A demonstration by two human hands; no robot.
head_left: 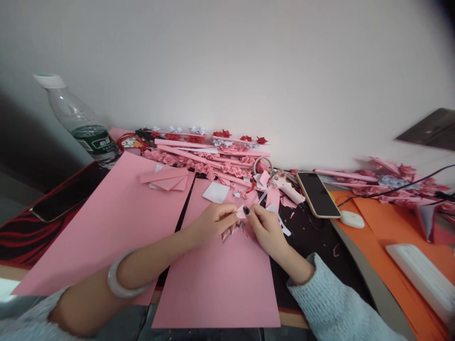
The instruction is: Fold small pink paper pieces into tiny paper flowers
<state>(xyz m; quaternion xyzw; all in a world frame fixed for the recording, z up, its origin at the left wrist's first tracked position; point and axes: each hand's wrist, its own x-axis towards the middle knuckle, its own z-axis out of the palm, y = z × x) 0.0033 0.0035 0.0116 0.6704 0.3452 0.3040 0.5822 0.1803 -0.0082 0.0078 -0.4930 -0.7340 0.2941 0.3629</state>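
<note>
Between both hands is a small piece of pink paper (241, 212), pinched above a large pink sheet (220, 284). My left hand (217, 221) grips its left side with thumb and fingers closed. My right hand (266, 228) pinches the opposite side, its dark-nailed thumb on the paper. How the paper is folded is too small to tell. Just behind the hands lie a white paper square (215, 192) and some tiny scraps. A stack of folded pink paper pieces (167, 180) rests to the left on another pink sheet (142, 222).
Paper flowers and rolled pink tubes (213, 161) lie along the wall. A water bottle (94, 137) stands back left, near a dark phone (67, 196). At right are a glue gun (288, 187), another phone (318, 195), a white mouse (352, 219), orange sheets (377, 237) and a white power strip (423, 279).
</note>
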